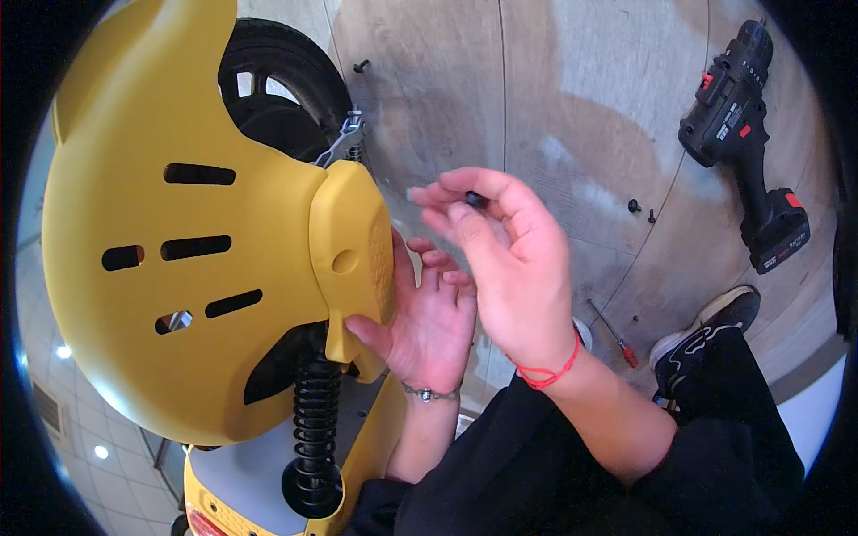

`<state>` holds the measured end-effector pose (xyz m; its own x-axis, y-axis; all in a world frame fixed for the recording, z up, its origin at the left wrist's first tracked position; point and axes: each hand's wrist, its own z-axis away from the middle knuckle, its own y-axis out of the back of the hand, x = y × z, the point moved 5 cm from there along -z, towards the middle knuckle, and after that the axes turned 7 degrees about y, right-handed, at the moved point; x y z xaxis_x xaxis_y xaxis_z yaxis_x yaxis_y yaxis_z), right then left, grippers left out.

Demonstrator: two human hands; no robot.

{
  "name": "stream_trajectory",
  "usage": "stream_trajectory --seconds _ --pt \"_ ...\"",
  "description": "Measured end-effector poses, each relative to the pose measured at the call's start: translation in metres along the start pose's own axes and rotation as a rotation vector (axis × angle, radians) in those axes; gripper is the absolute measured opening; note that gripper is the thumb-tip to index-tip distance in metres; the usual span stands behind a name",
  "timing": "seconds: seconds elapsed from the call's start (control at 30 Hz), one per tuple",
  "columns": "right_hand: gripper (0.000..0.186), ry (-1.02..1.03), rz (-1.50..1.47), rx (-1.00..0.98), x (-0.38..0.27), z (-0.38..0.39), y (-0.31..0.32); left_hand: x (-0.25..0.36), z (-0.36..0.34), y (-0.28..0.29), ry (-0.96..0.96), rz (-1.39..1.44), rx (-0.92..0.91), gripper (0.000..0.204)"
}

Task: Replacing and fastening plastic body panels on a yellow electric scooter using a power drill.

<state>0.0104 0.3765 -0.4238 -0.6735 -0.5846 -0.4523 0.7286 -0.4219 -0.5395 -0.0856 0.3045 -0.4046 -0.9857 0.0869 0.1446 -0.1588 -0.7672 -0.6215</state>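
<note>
A large yellow plastic shell with several slots fills the left side. A smaller yellow cover with a round recess sits against its right edge. My left hand is palm up beside this cover, its thumb on the lower tab and its forefinger along the side, other fingers loosely curled. Just to the right and above, my right hand pinches a small black screw between thumb and fingers. The screw is apart from the cover, and its lower part is hidden by the fingers.
A black wheel and coil spring adjoin the shell. On the wood-look floor lie a cordless drill, a red-handled screwdriver and loose black screws. My shoe rests at the right.
</note>
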Motion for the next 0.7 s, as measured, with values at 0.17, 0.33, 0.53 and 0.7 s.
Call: stream_trajectory --seconds 0.17,0.33,0.53,0.7 --pt "0.026 -0.005 -0.171 0.014 0.003 0.013 -0.010 -0.006 -0.003 -0.013 0.019 0.131 -0.114 0.090" --pt "0.020 0.216 0.205 0.005 0.000 0.020 -0.018 0.007 -0.002 0.005 0.020 -0.108 -0.066 0.086" --pt "0.010 0.455 0.323 -0.102 -0.011 0.020 -0.038 0.011 -0.001 0.016 0.056 -0.225 -0.108 0.085" --pt "0.017 0.541 0.447 -0.172 -0.007 0.022 -0.039 0.011 0.000 0.020 0.047 -0.177 -0.184 0.084"
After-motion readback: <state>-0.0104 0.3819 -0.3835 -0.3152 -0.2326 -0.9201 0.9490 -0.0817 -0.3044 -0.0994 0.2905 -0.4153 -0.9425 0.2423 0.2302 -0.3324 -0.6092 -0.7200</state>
